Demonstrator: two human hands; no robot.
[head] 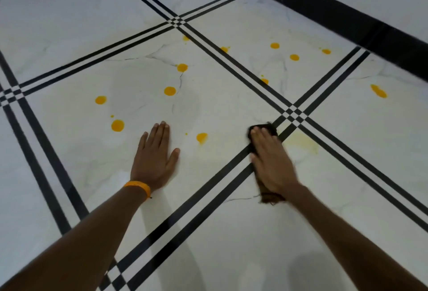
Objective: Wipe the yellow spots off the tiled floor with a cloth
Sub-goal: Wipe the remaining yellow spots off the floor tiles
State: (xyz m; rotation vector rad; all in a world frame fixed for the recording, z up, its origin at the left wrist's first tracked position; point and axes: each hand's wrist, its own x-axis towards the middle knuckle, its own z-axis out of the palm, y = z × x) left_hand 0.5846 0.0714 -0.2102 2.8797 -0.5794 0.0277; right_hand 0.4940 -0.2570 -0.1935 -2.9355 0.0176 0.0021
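Observation:
My right hand (269, 163) presses flat on a dark brown cloth (269, 197) that lies over the double black tile line. A faint yellow smear (301, 143) shows just right of the cloth. My left hand (155, 158) rests palm down on the white tiled floor (69, 163), fingers apart, an orange band on its wrist. Several yellow spots dot the tiles: one (202, 137) between my hands, one (117, 125) left of my left hand, others farther out (170, 91), and an elongated one (378, 91) at the far right.
Black double stripes cross the white marble-look tiles in a grid. A black skirting band (347, 15) runs along the wall at the upper right.

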